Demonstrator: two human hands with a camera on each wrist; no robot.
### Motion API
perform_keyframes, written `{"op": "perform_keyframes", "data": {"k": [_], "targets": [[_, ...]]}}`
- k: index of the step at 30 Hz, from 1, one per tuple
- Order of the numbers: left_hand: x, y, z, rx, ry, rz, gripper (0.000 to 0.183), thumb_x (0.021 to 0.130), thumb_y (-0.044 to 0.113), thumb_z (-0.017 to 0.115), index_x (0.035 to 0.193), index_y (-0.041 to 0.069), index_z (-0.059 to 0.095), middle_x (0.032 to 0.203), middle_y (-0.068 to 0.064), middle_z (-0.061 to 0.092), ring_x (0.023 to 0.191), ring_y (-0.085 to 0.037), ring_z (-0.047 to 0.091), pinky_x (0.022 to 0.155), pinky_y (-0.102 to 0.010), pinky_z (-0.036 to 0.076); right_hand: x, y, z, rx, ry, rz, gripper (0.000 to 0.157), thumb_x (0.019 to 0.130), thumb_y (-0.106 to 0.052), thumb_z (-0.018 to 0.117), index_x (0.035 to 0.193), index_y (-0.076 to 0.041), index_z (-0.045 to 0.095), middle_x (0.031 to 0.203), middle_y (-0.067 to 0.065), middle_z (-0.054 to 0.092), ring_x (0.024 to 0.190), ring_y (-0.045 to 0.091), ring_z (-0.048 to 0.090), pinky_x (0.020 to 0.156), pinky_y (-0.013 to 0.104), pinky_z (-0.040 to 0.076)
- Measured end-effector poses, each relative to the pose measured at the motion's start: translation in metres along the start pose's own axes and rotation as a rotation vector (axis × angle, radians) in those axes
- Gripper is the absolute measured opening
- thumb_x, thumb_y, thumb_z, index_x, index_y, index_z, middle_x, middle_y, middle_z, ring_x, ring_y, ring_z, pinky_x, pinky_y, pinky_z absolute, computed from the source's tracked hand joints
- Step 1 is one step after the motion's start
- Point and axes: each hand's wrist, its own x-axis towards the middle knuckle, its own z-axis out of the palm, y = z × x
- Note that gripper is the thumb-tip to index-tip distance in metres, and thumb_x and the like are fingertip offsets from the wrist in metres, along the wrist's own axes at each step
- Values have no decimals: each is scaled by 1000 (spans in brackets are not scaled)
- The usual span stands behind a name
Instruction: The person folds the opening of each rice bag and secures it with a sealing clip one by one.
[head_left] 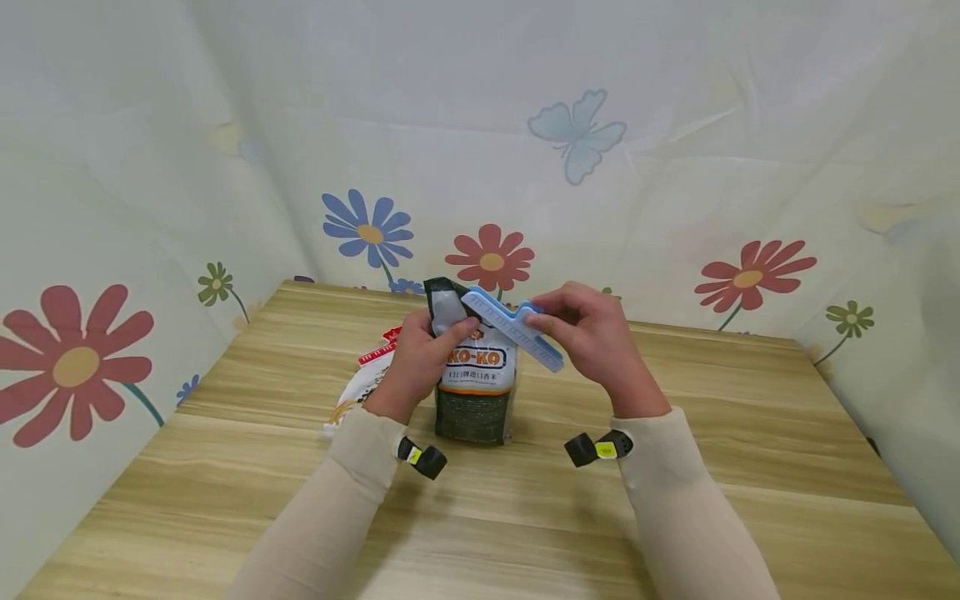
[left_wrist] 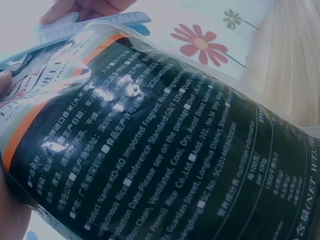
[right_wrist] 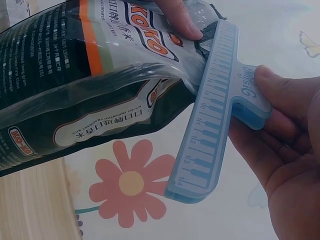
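A green-and-white bag of rice [head_left: 474, 408] stands upright on the table, its top folded narrow. My left hand [head_left: 420, 354] grips the bag's upper left side, thumb across the front. In my right hand [head_left: 600, 337] is a light blue bag clip [head_left: 517, 329] with a piano-key ruler print, its handles pinched between thumb and fingers. The right wrist view shows the long clip [right_wrist: 207, 120] slanting across the bag's gathered top, beside the left thumb. Whether its jaws have closed on the bag, I cannot tell. Printed text on the rice bag [left_wrist: 165, 135] fills the left wrist view.
Behind my left hand, a white bag [head_left: 358, 392] with a red clip [head_left: 377, 354] on its top lies on the wooden table [head_left: 712, 433]. A pale curtain [head_left: 420, 108] with flowers and a butterfly hangs behind the table and along its sides.
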Motion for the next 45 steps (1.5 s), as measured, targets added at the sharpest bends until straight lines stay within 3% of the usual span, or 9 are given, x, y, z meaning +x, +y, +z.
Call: {"op": "perform_keyframes", "data": {"k": [7, 18, 27, 45], "targets": [[1, -1, 0, -14, -15, 13, 29, 92, 26, 67, 109, 3, 65, 92, -6, 72, 80, -15, 72, 75, -32, 58, 2, -1, 3, 12, 8, -3, 21, 87, -15, 72, 104, -3, 72, 92, 10, 66, 78, 21, 69, 70, 21, 54], [-1, 0, -1, -11, -7, -22, 29, 92, 27, 67, 107, 3, 66, 91, -7, 73, 79, -16, 72, 75, -33, 58, 6, -3, 7, 37, 15, -2, 20, 87, -15, 72, 103, -4, 71, 93, 10, 66, 77, 21, 68, 70, 21, 54], [-2, 1, 1, -3, 2, -30, 29, 91, 27, 68, 108, 3, 67, 93, -12, 73, 79, -17, 72, 75, -33, 59, 7, -6, 11, 61, 24, -40, 19, 87, -14, 72, 103, -2, 71, 92, 11, 66, 78, 26, 69, 70, 21, 55], [-2, 3, 0, -2, -14, -23, 30, 92, 27, 67, 110, 3, 67, 95, -15, 73, 80, -19, 73, 75, -34, 59, 15, -12, 17, 73, 39, -72, 18, 87, -13, 72, 101, -3, 69, 96, 10, 68, 77, 20, 68, 70, 22, 55]]}}
